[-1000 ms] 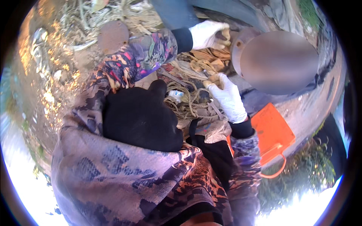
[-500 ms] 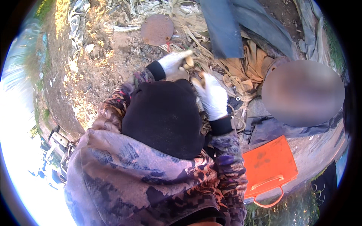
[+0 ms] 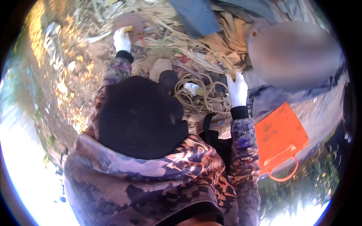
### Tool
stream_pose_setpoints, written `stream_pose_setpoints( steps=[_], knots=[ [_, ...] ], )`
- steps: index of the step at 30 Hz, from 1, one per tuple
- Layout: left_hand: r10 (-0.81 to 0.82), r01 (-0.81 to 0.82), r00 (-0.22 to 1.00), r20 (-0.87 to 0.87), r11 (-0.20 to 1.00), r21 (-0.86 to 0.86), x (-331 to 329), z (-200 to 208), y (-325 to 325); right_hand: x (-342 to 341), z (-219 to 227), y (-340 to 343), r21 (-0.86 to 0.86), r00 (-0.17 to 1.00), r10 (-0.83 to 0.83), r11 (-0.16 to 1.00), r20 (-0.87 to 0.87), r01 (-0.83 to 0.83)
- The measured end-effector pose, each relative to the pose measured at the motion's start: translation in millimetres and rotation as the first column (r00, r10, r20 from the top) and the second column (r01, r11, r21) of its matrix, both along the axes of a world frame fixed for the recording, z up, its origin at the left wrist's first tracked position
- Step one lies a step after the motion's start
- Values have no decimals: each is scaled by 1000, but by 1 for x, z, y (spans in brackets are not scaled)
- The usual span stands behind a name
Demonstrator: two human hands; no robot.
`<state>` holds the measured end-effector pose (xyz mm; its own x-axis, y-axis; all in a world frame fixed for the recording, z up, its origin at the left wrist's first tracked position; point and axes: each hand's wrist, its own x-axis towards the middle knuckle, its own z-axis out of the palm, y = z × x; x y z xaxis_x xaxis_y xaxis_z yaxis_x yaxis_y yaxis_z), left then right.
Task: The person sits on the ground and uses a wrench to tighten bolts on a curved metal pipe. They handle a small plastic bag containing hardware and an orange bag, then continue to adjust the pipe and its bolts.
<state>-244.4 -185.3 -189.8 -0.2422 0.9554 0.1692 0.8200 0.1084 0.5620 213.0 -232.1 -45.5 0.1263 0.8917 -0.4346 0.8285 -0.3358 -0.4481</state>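
Note:
My left hand (image 3: 122,40), in a white glove with tan fingertips, is beside and partly over the left edge of a round brown metal disc (image 3: 135,23). Its fingers look curled, but what they hold, if anything, is hidden. Far to the right, my right hand (image 3: 237,91), gloved alike, has its fingertips drawn together at the ends of pale cloth strips (image 3: 190,47). I cannot make out what is pinched there. Between the hands lies a loose coil of tan rope (image 3: 200,100) with a small white-and-blue packet (image 3: 191,88) inside it.
An orange bag (image 3: 283,133) with a handle lies to the right of my right forearm. Grey-blue sheeting (image 3: 196,17) and crumpled tan cloth (image 3: 228,34) lie beyond. A blurred patch covers the far right. Dark cloth (image 3: 139,116) hides part of the ground below.
My hands, close together before, have moved apart: the left away toward the disc, the right toward the right. The rope coil between them has come into view. The whole view has shifted.

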Motion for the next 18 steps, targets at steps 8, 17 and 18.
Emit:
stream_pose_setpoints(
  steps=[8, 17, 18],
  knots=[
    [50, -40, 995, 82, 992, -117, 2, -4, 1, 4, -17, 6, 135, 997, -74, 988, 36, 69],
    [56, -42, 990, 133, 993, -108, -13, -2, 6, -12, -32, 4, 153, 925, 237, 944, 298, -291],
    [81, -60, 974, 211, 992, -107, -16, -5, 7, -13, -30, 6, 159, 938, 220, 950, 267, -268]
  ],
)
